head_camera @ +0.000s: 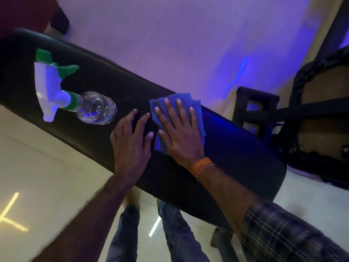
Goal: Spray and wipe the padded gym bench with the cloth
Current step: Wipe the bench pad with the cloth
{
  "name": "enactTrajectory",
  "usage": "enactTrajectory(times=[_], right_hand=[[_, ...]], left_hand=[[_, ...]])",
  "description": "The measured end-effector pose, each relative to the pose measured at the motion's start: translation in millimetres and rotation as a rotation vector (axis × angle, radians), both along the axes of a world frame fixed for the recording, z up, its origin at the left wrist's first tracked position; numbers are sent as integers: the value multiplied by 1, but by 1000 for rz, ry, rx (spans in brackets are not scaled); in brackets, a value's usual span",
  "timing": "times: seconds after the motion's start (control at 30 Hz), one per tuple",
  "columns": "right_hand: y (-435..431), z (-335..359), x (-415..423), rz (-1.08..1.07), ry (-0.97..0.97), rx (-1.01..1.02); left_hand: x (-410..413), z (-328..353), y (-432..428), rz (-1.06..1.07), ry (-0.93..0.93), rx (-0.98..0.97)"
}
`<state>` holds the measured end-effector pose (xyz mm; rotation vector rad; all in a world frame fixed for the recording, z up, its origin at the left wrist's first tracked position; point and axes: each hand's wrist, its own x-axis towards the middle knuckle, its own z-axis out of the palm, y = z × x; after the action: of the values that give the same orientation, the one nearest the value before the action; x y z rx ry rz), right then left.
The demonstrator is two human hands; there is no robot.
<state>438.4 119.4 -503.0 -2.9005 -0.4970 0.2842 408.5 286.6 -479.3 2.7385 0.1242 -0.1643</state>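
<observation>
Two flat hands: right hand [179, 133] presses the cloth [200, 121] to the bench [236, 148], left hand [132, 144] rests empty beside it; mid-wipe, seemingly, needing a firm sweep next.

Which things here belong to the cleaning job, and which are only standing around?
For the job:
- padded bench
- blue cloth, under the right hand
- spray bottle, on the bench
- left hand, flat on the bench

Not for the job:
- black metal frame
- dark red object
</observation>
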Motion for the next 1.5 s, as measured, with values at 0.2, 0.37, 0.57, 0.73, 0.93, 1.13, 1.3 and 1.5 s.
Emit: enactTrajectory(times=[0.2,0.37,0.57,0.73,0.93,1.13,1.3,1.5], right_hand=[[-36,30,-27,-180,100,264],[-33,46,-4,-697,158,502],[-35,55,26,-882,349,552],[-59,80,44,-815,330,891],[-88,110,48,-586,453,1285],[-101,82,9,-627,533,957],[-86,59,-13,-537,71,493],[-5,26,-15,-397,120,232]], left_hand=[[17,18,-26,183,93,-167],[39,22,-40,357,146,-354],[48,35,-35,630,287,-954],[63,62,-29,669,323,-1160],[67,88,-23,470,227,-1371],[4,48,-25,232,399,-1088],[-20,28,-32,142,300,-812],[-9,18,-7,-36,59,-154]])
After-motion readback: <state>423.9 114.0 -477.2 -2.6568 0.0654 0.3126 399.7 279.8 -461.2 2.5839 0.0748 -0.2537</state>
